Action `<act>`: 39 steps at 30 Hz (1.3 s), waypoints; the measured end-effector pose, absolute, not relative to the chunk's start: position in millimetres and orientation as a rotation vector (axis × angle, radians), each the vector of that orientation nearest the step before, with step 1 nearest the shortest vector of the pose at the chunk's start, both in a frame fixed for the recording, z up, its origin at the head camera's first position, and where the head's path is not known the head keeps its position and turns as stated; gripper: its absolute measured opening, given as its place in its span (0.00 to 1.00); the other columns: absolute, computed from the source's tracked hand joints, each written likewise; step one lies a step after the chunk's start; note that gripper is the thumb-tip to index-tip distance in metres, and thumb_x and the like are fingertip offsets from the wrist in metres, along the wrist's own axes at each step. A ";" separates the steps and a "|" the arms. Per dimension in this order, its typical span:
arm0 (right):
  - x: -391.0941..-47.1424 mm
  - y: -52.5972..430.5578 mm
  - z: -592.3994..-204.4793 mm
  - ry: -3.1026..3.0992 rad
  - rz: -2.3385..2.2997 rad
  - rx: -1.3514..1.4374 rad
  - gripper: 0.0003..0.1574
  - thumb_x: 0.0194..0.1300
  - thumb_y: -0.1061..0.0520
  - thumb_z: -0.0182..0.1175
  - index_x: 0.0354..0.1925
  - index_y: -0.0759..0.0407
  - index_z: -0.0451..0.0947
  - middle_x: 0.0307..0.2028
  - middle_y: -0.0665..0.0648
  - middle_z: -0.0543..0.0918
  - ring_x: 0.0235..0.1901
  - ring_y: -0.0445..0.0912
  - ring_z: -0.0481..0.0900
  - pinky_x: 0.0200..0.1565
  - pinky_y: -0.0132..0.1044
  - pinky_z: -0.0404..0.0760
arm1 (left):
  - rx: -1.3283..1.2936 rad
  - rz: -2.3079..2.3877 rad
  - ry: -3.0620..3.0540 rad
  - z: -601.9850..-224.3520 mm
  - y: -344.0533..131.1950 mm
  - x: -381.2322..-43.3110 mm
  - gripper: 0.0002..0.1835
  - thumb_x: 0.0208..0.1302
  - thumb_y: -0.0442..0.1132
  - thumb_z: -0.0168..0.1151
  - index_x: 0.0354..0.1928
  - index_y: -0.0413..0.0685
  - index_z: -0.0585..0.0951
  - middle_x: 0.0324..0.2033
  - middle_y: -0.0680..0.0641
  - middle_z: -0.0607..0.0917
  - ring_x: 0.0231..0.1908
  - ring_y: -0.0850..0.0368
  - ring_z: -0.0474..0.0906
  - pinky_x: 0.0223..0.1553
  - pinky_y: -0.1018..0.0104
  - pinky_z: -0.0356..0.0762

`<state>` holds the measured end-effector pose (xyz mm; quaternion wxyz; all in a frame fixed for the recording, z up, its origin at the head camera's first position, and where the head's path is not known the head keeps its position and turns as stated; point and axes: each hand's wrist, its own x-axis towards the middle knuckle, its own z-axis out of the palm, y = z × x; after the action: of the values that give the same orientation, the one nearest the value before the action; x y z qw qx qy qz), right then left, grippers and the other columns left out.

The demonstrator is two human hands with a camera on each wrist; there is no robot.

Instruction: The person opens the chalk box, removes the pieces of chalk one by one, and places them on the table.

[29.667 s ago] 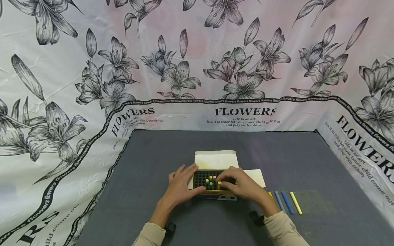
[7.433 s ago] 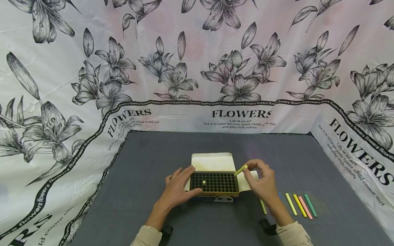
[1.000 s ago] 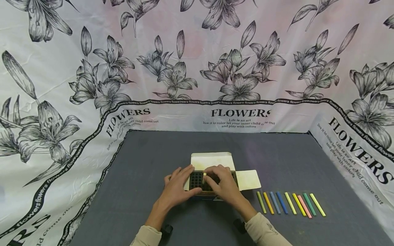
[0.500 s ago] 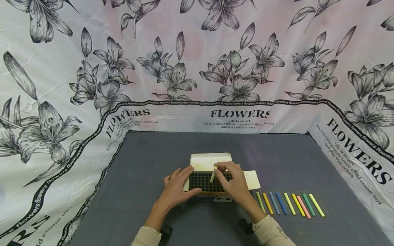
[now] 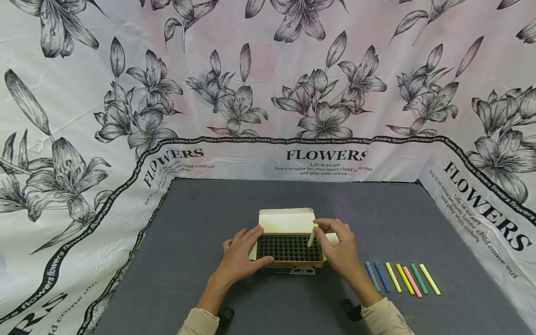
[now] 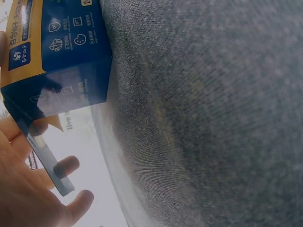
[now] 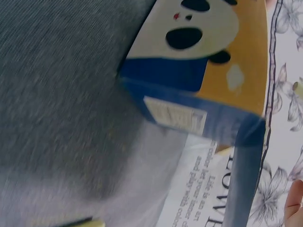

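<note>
In the head view, my right hand (image 5: 341,249) pinches a pale yellow chalk stick (image 5: 311,236) between thumb and fingers. The stick hangs tilted over the right part of the chalk box (image 5: 293,264), whose black insert shows rows of round holes. Spread along the box's left side is my left hand (image 5: 240,256), its thumb on the front edge and its fingers by the left and back flaps. In the left wrist view, fingers (image 6: 71,165) extend behind a side flap of the blue and orange box (image 6: 75,47). The right wrist view shows the box's panda print (image 7: 208,28).
Chalk sticks in blue, yellow, pink and green (image 5: 419,278) lie in a row on the grey table (image 5: 217,200), right of my forearm. A back flap (image 5: 286,221) stands raised. Flower-printed cloth (image 5: 251,158) rises beyond the table.
Over the last second my right hand has lifted the pale chalk stick from the box and moved it right. Earlier, more sticks stood in the box and fewer lay on the table. My left hand stays.
</note>
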<state>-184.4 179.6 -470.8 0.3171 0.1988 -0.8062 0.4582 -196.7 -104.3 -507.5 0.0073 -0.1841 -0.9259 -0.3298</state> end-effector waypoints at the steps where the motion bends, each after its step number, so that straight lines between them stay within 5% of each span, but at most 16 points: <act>1: -184.0 182.3 -471.1 -2.112 1.206 0.519 0.14 0.63 0.70 0.67 0.47 0.60 0.86 0.32 0.54 0.86 0.35 0.40 0.79 0.50 0.40 0.64 | -0.575 -1.030 -2.896 -507.5 -104.2 -196.8 0.46 0.59 0.69 0.67 0.77 0.62 0.66 0.77 0.54 0.66 0.77 0.35 0.56 0.66 0.28 0.49; 28: -160.9 284.8 -479.6 -2.056 1.127 0.181 0.14 0.63 0.72 0.64 0.47 0.66 0.86 0.31 0.59 0.84 0.36 0.28 0.73 0.49 0.34 0.58 | -0.558 -1.028 -2.910 -507.4 -102.8 -196.8 0.46 0.59 0.69 0.67 0.77 0.63 0.66 0.77 0.54 0.66 0.77 0.35 0.55 0.66 0.27 0.49; 33: -150.6 317.5 -479.7 -2.035 1.073 0.117 0.12 0.66 0.68 0.64 0.47 0.67 0.86 0.31 0.48 0.85 0.36 0.26 0.73 0.48 0.33 0.59 | -0.551 -1.026 -2.910 -508.3 -102.8 -197.1 0.46 0.59 0.69 0.67 0.77 0.63 0.66 0.77 0.54 0.66 0.77 0.36 0.56 0.65 0.27 0.50; 39: -138.0 355.6 -477.1 -2.010 1.005 -0.085 0.12 0.69 0.64 0.63 0.48 0.67 0.87 0.32 0.31 0.81 0.34 0.24 0.73 0.41 0.18 0.65 | -0.551 -1.026 -2.918 -506.9 -103.3 -196.4 0.47 0.59 0.69 0.67 0.78 0.63 0.65 0.77 0.55 0.65 0.77 0.37 0.55 0.66 0.28 0.50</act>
<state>-138.0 355.6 -477.1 0.4317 -0.0342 -0.8062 0.4031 -196.4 -103.3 -506.9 -0.0003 -0.1755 -0.9288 -0.3265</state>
